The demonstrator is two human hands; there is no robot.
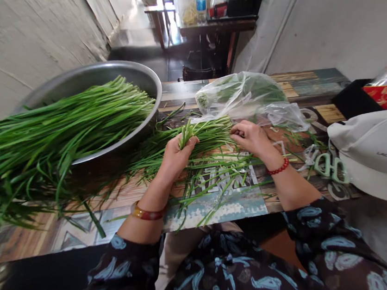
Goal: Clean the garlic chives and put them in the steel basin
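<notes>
My left hand (178,155) is closed round a small bunch of garlic chives (187,131), whose pale stem ends point up and away from me. Under and beside it, a loose pile of garlic chives (209,136) lies on the table, stems towards the right. My right hand (251,137) has its fingers curled in a pinch at the stem ends of that pile; the exact stalks between the fingertips are hard to make out. Loose stalks and trimmings (218,175) are scattered in front of both hands.
At left a large metal basin (157,88) holds a big heap of chives hanging over its rim. Behind my hands lies a clear plastic bag (243,90) with greens inside. Green-handled scissors (332,168) and a white cap (375,147) are at right. A cluttered table (218,28) stands beyond.
</notes>
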